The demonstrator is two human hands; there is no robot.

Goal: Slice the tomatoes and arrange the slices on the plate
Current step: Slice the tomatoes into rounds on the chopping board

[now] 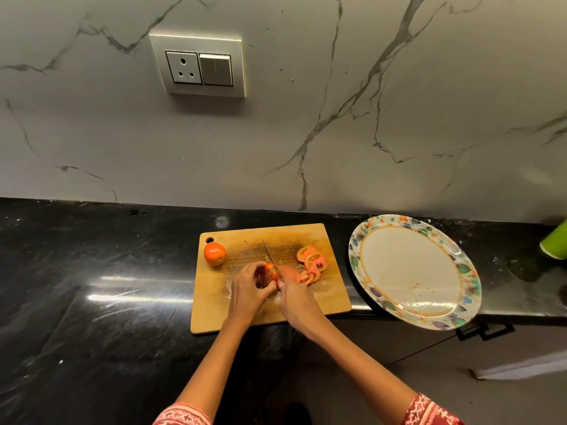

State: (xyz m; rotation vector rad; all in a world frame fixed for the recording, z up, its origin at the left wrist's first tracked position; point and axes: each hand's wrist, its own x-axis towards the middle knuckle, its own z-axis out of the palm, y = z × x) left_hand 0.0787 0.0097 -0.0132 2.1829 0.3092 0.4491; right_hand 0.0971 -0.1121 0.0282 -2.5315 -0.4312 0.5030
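Observation:
On the wooden cutting board (245,320) my left hand (248,289) grips a part-cut tomato (269,273) with curled fingers. My right hand (299,302) holds a knife (271,256) whose blade stands against the tomato's right side, tip pointing away from me. Several cut tomato slices (313,262) lie in a loose pile to the right of the blade. A whole tomato (215,254) sits at the board's far left corner. The floral-rimmed plate (460,268) lies right of the board, with only a few small smears on it.
The board and plate rest on a black stone counter (92,286); the plate overhangs the counter's front edge. A marble-look wall with a socket and switch panel (198,65) rises behind. A green object (557,243) shows at the far right edge.

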